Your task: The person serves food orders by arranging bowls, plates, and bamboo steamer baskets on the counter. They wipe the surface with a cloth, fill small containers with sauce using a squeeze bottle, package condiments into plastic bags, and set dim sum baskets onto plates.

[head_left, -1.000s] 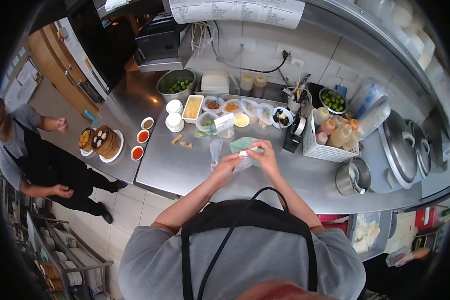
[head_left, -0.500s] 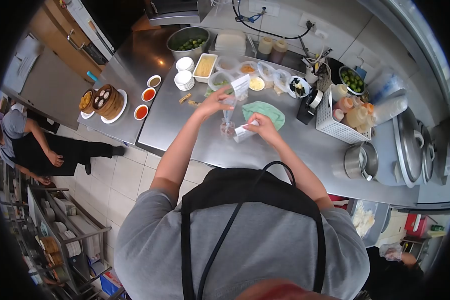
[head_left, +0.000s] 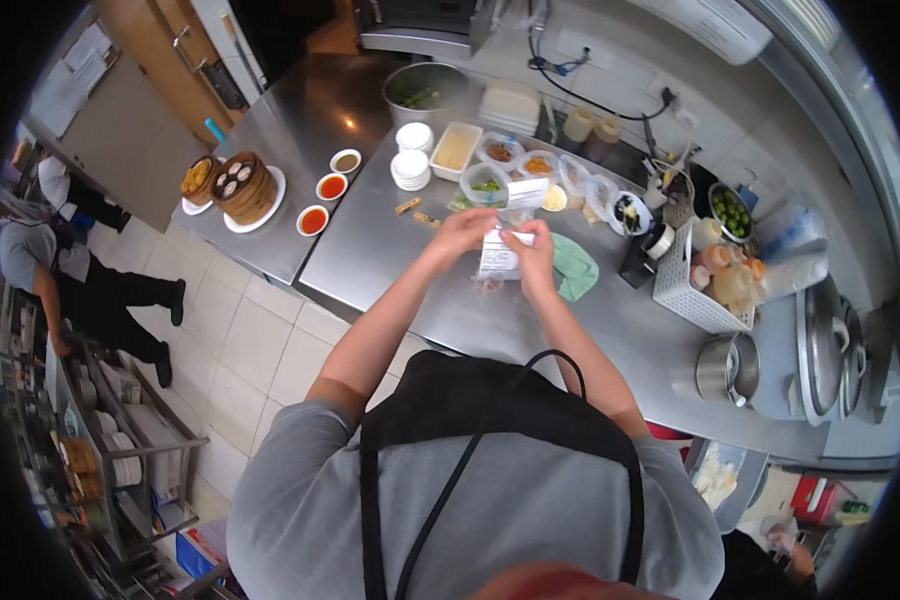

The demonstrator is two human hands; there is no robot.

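Observation:
My left hand [head_left: 462,236] is closed with its fingertips at the upper left edge of a white printed paper slip [head_left: 498,262]. On the other side, my right hand [head_left: 534,258] pinches the same slip between thumb and fingers. A second white printed piece of paper [head_left: 528,192] shows just beyond my fingertips; what holds it is hidden. Below the slip, part of a clear plastic bag [head_left: 488,286] is visible, its contents unclear. A green cloth [head_left: 574,268] lies on the steel counter beside my right hand.
Small bowls of toppings [head_left: 487,184], a rectangular tub [head_left: 457,148] and stacked white lids [head_left: 411,168] stand beyond my hands. A white basket of bottles [head_left: 705,275] and a steel pot [head_left: 727,365] are right. Bamboo steamers [head_left: 248,190] and sauce dishes [head_left: 313,220] sit left. Another person [head_left: 55,270] stands far left.
My hands have come together at the printed slip, which now faces me. My left hand has moved down from higher up. The person at left has shifted, and another person appears behind.

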